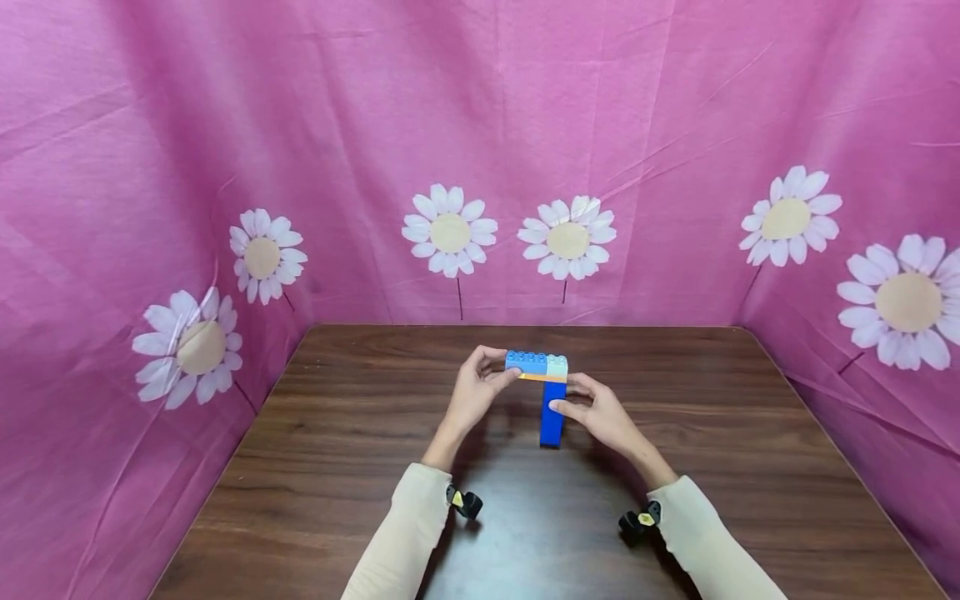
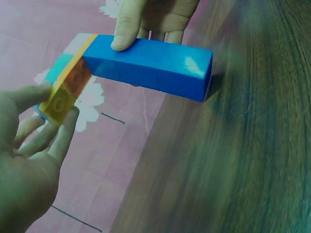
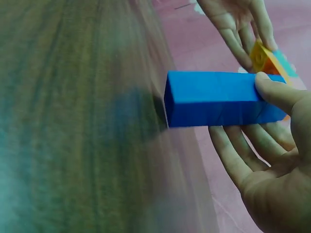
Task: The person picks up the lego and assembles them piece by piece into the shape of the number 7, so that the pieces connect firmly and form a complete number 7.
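Observation:
An upright column of stacked blue bricks point(image 1: 552, 417) stands in the middle of the table, its foot at the tabletop. Across its top lies a flat orange layer point(image 2: 73, 73), which juts out to the left. On that layer sit a light blue brick point(image 1: 527, 363) and a pale green brick point(image 1: 557, 365), studs up. My left hand point(image 1: 474, 392) pinches the jutting left end between thumb and fingers. With the thumb on its near face and the fingers behind, my right hand point(image 1: 600, 412) grips the upper part of the blue column.
The brown wooden table point(image 1: 360, 500) spreads around the bricks. Pink cloth point(image 1: 480, 100) printed with white daisies hangs behind it and along both sides. A small black device point(image 1: 467, 502) is strapped at the left wrist, another point(image 1: 637, 523) at the right.

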The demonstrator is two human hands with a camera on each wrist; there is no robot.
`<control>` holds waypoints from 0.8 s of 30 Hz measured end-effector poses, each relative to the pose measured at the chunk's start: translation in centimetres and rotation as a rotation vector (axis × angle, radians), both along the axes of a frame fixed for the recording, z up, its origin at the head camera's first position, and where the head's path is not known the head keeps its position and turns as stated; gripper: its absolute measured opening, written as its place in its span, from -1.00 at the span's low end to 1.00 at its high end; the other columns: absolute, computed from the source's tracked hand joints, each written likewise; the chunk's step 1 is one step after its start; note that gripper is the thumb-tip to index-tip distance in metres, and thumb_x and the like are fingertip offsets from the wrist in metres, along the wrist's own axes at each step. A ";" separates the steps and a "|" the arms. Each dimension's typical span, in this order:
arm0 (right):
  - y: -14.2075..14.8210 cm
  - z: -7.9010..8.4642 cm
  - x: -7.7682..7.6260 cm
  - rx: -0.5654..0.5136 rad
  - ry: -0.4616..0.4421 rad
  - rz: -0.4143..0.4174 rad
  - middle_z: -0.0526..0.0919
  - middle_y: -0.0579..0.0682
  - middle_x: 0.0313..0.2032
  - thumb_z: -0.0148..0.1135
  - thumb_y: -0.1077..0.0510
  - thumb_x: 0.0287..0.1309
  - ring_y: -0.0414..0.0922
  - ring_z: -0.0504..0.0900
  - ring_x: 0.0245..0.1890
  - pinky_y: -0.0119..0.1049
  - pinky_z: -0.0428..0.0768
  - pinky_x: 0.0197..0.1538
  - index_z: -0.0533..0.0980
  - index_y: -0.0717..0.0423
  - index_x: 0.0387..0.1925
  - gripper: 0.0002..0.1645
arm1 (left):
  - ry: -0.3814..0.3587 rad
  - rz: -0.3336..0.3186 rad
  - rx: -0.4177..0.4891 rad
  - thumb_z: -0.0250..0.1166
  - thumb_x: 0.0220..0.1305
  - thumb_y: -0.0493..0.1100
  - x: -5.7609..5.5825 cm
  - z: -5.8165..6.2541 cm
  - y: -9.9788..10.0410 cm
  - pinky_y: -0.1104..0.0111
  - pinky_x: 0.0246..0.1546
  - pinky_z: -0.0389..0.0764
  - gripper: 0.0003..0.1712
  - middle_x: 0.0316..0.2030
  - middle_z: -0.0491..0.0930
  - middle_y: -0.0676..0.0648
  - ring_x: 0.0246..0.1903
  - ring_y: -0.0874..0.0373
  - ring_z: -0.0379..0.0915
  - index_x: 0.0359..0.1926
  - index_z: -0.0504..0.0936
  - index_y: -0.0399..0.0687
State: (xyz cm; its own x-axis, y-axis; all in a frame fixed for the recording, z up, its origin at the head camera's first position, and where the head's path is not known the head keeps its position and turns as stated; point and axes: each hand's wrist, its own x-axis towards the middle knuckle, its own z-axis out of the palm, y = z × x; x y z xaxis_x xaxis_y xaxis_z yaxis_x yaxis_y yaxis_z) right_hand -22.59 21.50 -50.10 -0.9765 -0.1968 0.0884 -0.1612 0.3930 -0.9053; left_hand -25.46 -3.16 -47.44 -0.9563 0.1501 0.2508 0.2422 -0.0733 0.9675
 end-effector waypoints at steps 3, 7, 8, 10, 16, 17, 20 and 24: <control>-0.1 -0.3 0.0 -0.008 -0.047 -0.039 0.67 0.34 0.22 0.42 -0.05 0.40 0.24 0.70 0.21 0.07 0.72 0.21 0.41 0.21 0.42 -0.27 | -0.031 0.027 -0.007 0.41 0.40 -0.34 -0.5 -0.4 0.3 0.15 0.16 0.74 -0.65 0.14 0.67 -0.37 0.02 -0.21 0.74 0.13 0.62 -0.40; -0.2 -0.7 -0.2 -0.031 -0.076 -0.093 0.65 0.34 0.24 0.40 -0.07 0.43 0.23 0.70 0.21 0.05 0.73 0.20 0.37 0.20 0.45 -0.24 | -0.074 0.044 0.005 0.39 0.42 -0.34 -1.2 -1.0 0.7 -0.07 0.16 0.70 -0.67 0.07 0.67 -0.40 0.02 -0.42 0.71 0.12 0.62 -0.43; -0.3 -0.8 -0.3 -0.028 -0.079 -0.102 0.65 0.34 0.24 0.39 -0.07 0.43 0.22 0.71 0.20 0.02 0.74 0.17 0.37 0.19 0.45 -0.25 | -0.080 0.048 0.006 0.39 0.42 -0.34 -1.3 -1.2 0.7 -0.09 0.15 0.70 -0.68 0.04 0.68 -0.41 0.01 -0.44 0.70 0.11 0.62 -0.44; -0.4 -1.0 -0.5 -0.010 -0.073 -0.111 0.65 0.34 0.24 0.38 -0.09 0.44 0.17 0.74 0.14 -0.05 0.77 0.10 0.39 0.20 0.43 -0.26 | -0.091 0.058 -0.003 0.39 0.42 -0.35 -1.6 -1.4 0.7 -0.08 0.10 0.73 -0.70 0.00 0.69 -0.42 -0.02 -0.45 0.71 0.08 0.62 -0.46; -0.7 -1.4 -1.1 0.058 -0.044 -0.145 0.66 0.31 0.17 0.41 -0.08 0.42 0.07 0.77 0.00 -0.20 0.77 -0.05 0.47 0.26 0.37 -0.30 | -0.081 0.133 -0.204 0.42 0.42 -0.25 -2.8 -2.0 0.4 0.13 -0.08 0.82 -0.72 -0.06 0.77 -0.35 -0.13 -0.36 0.78 0.02 0.74 -0.37; -0.8 -1.4 -1.3 0.074 -0.044 -0.153 0.67 0.29 0.16 0.41 -0.08 0.41 0.07 0.77 -0.01 -0.21 0.76 -0.06 0.48 0.26 0.37 -0.30 | -0.081 0.146 -0.248 0.43 0.42 -0.22 -2.9 -2.1 0.4 0.19 -0.12 0.81 -0.72 -0.08 0.79 -0.33 -0.15 -0.33 0.80 0.03 0.76 -0.34; -1.0 -1.6 -1.6 0.128 -0.045 -0.168 0.70 0.26 0.10 0.40 -0.08 0.42 0.05 0.77 -0.04 -0.20 0.75 -0.07 0.51 0.29 0.36 -0.30 | -0.089 0.162 -0.358 0.43 0.42 -0.17 -3.4 -2.5 0.3 0.34 -0.22 0.74 -0.70 -0.13 0.81 -0.28 -0.19 -0.24 0.81 0.05 0.78 -0.28; -1.6 -1.7 -2.1 0.187 -0.045 -0.190 0.74 0.22 0.01 0.40 -0.10 0.42 0.00 0.78 -0.12 -0.21 0.74 -0.13 0.54 0.32 0.32 -0.31 | -0.118 0.154 -0.431 0.39 0.45 -0.19 -3.7 -2.9 0.3 0.40 -0.26 0.69 -0.67 -0.10 0.81 -0.28 -0.20 -0.15 0.80 0.11 0.76 -0.30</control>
